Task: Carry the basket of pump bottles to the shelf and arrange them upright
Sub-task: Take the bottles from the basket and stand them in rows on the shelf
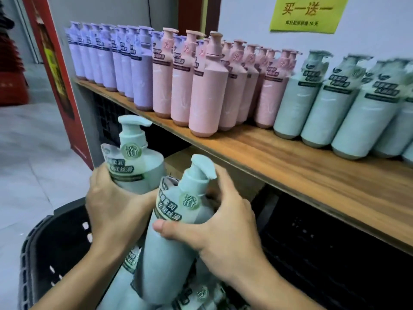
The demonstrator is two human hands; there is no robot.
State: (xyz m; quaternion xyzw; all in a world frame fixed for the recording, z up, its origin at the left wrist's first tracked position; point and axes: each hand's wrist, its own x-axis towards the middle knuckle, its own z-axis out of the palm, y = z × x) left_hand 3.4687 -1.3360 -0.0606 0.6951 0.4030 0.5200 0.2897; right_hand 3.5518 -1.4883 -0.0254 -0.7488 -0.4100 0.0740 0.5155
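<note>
My left hand (111,202) grips a pale green pump bottle (136,153) held upright above the dark plastic basket (58,242). My right hand (221,222) grips a second green pump bottle (172,247), tilted slightly, its base low in the basket. More green bottles (125,287) lie in the basket below. The wooden shelf (290,166) stands just beyond, carrying upright rows of purple bottles (107,61), pink bottles (207,90) and green bottles (348,104).
A bare strip of shelf board runs along the front edge before the rows. Dark crates (324,253) sit under the shelf. A red poster panel (55,63) stands at the left, a yellow-green notice (308,12) hangs on the wall, and grey tiled floor (26,164) lies left.
</note>
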